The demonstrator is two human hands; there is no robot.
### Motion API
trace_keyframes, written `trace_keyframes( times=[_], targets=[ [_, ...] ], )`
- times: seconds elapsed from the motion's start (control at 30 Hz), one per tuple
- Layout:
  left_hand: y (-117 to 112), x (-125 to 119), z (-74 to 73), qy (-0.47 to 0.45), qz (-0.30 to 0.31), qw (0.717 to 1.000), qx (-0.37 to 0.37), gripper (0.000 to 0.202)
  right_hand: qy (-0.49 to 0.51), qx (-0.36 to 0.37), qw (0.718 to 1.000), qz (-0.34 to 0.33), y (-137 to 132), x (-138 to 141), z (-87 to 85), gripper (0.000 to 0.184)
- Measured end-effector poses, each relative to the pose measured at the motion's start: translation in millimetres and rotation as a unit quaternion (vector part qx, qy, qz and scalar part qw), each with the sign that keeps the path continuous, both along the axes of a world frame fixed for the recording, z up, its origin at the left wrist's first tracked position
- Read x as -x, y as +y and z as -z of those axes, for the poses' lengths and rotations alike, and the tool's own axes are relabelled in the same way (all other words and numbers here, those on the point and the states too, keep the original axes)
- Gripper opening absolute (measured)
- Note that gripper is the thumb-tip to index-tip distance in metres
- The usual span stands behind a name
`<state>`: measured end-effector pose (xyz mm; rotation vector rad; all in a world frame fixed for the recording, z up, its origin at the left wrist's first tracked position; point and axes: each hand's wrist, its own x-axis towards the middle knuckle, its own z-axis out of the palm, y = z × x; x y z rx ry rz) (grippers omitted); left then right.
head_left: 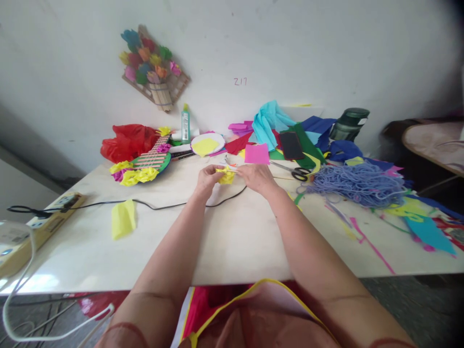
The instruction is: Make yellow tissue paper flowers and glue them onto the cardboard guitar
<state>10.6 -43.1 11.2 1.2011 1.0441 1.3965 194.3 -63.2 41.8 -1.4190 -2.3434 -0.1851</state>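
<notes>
Both hands meet over the middle of the table. My left hand (208, 180) is closed, pinching a crumpled piece of yellow crepe paper (227, 177). My right hand (258, 177) is closed at the paper's right side on what looks like a thin stick (284, 178); its tip meets the paper and its other end shows beyond the hand. The fingertips are too small to make out exactly. Scissors (295, 171) with black handles lie right of my right hand. A pink paper square (257, 154) is just behind the hands.
A black cable (170, 208) crosses the table from a power strip (54, 217). A yellow paper piece (123, 220) lies left. Behind are a flower-trimmed stick craft (152, 159), a glue bottle (185, 126) and a phone (291, 146). Blue yarn (358, 186) and scraps fill the right.
</notes>
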Motion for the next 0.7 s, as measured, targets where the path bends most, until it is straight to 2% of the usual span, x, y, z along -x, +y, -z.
trace_keyframes(
  times=[0.23, 0.53, 0.7],
  targets=[
    [2, 2, 1.3, -0.070, -0.008, 0.997, -0.012, 0.055, 0.067, 0.003, 0.997, 0.031, 4, -6, 1.5, 0.029],
    [6, 1, 6.4, -0.142, -0.002, 0.990, -0.023, 0.051, 0.163, 0.016, 0.983, 0.080, 7, -3, 4.5, 0.024],
    [4, 0, 5.1, -0.193, 0.015, 0.981, -0.017, 0.044, 0.251, 0.058, 0.965, 0.054, 11, -1, 6.2, 0.021]
  ],
)
